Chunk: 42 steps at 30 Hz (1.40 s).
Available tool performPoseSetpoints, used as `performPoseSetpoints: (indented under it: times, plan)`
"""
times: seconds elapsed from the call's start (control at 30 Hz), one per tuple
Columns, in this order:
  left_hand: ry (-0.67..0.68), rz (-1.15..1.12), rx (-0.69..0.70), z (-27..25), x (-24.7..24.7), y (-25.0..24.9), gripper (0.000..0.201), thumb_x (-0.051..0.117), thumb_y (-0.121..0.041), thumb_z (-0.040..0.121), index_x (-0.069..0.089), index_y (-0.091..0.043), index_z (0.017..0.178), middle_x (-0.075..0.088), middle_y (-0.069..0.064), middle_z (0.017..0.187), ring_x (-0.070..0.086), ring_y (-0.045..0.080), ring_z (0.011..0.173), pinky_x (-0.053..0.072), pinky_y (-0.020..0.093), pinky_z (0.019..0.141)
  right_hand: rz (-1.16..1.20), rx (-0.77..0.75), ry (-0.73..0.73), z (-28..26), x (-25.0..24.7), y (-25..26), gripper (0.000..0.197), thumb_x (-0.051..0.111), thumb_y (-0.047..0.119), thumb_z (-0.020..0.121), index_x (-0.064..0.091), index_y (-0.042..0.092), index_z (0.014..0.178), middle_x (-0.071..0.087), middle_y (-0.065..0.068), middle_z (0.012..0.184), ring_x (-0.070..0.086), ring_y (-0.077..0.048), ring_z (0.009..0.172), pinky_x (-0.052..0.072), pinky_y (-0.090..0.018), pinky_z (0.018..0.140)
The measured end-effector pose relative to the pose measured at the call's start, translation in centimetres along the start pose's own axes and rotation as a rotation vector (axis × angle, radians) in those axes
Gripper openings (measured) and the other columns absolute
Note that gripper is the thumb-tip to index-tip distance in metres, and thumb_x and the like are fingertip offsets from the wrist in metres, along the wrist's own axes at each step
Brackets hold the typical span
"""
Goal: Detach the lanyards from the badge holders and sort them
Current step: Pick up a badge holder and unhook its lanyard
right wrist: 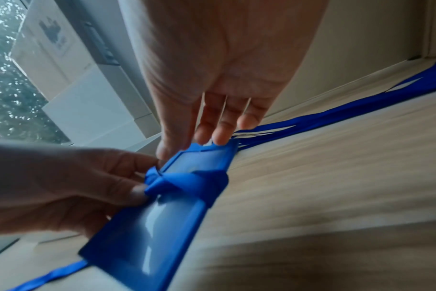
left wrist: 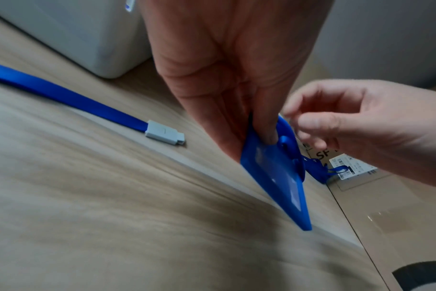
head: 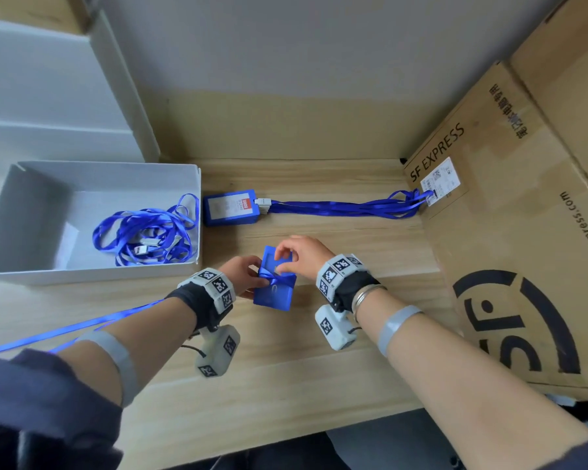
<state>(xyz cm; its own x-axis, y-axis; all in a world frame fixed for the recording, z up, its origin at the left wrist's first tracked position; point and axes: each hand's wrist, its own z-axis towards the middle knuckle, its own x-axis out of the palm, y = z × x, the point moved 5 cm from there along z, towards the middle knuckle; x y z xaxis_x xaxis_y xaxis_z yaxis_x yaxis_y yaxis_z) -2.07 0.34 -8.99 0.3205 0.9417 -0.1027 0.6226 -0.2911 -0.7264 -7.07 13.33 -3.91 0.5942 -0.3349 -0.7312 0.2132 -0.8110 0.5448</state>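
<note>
Fingers [head: 252,266] pinch badge holder [head: 275,293] edges above table [head: 319,351].

Soft, even daylight falls on my wooden desk [head: 286,385]; shadows stay faint. My head view bows at its edges, and both wrist views smear into blur near the lens

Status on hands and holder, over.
Left hand pinches lanyard knot. Right hand holds holder top. Lanyard wrapped round holder, not off.

Each forearm wore a grey band [head: 396,329], a black wrist strap [head: 197,301] carrying white blocks [head: 218,351] printed with black square codes, silver bangles [head: 365,295] on the right, dark blue sleeves [head: 38,395] pushed up.
</note>
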Motion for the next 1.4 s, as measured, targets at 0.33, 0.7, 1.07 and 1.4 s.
performPoseSetpoints:
  times: [0.33,0.7,1.07,1.4]
  plan:
    - [-0.021,0.002,0.012,-0.8,-0.7,-0.4,0.024,0.059,0.002,0.085,0.051,-0.019,0.078,0.061,0.004,0.078,0.062,0.016,0.068,0.057,0.024,0.053,-0.050,0.060,0.024,-0.7,1.3,-0.3,0.018,0.058,0.005,0.080,0.067,0.014,0.093,0.067,0.001,0.082,0.058,-0.010,0.074,0.049,-0.022,0.077]
    - [-0.009,0.004,0.031,-1.3,-0.5,-0.8,0.023,0.059,0.002,0.086,0.051,-0.018,0.078,0.062,0.003,0.075,0.061,0.014,0.067,0.056,0.019,0.048,-0.096,0.001,-0.006,-1.4,1.1,-0.2,0.013,0.065,0.013,0.080,0.071,0.017,0.092,0.055,0.012,0.076,0.051,-0.009,0.071,0.048,-0.024,0.076]
    - [0.015,0.003,0.056,-1.2,-0.5,-0.5,0.023,0.058,0.002,0.087,0.050,-0.018,0.078,0.062,0.002,0.074,0.062,0.013,0.068,0.057,0.020,0.053,-0.215,0.013,-0.047,-1.1,1.2,0.2,0.015,0.055,0.011,0.078,0.064,0.013,0.089,0.068,-0.002,0.089,0.061,-0.022,0.084,0.051,-0.031,0.076]
    - [0.065,0.108,0.073,-1.4,-1.3,-0.4,0.023,0.057,0.002,0.087,0.052,-0.020,0.086,0.061,0.002,0.074,0.060,0.014,0.072,0.056,0.022,0.059,-0.026,0.235,-0.055,-1.2,0.6,-3.6,0.017,0.068,0.013,0.077,0.069,0.009,0.093,0.065,-0.002,0.083,0.055,-0.014,0.076,0.046,-0.022,0.074]
